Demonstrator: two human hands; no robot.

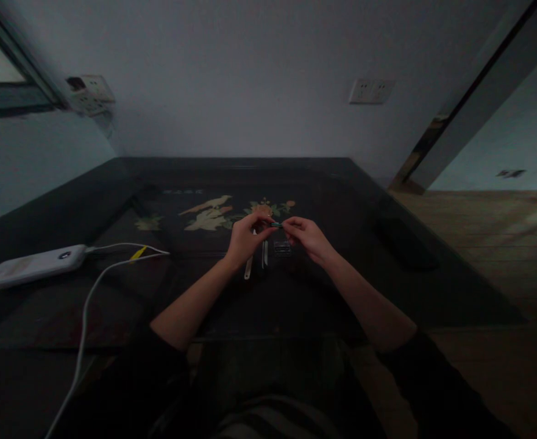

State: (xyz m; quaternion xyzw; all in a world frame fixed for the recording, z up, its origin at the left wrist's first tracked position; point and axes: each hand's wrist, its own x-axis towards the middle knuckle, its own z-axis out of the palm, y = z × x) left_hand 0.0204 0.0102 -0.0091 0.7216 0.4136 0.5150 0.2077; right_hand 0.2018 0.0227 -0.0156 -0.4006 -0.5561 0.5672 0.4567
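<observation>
Both hands meet over the dark table [222,292], pinching a small, thin greenish object [276,225] between them; it is too small and dim to name. My left hand [248,236] has thumb and fingertips closed on its left end. At the right end, the fingertips of my right hand [308,236] are closed on it too. Below my left hand lies a slim pale strip [248,268] with a hole at its end. Beside it is a narrow white tool [265,255], its upper part hidden. A small clear case [282,247] sits under the gap between my hands.
A white power bank [35,267] with a white cable [86,299] and yellow tag [138,253] lies at left. A dark flat object [405,244] lies at right. Behind the table rises a wall [250,79] with sockets [371,91]. The tabletop carries a bird-and-flower picture [208,216].
</observation>
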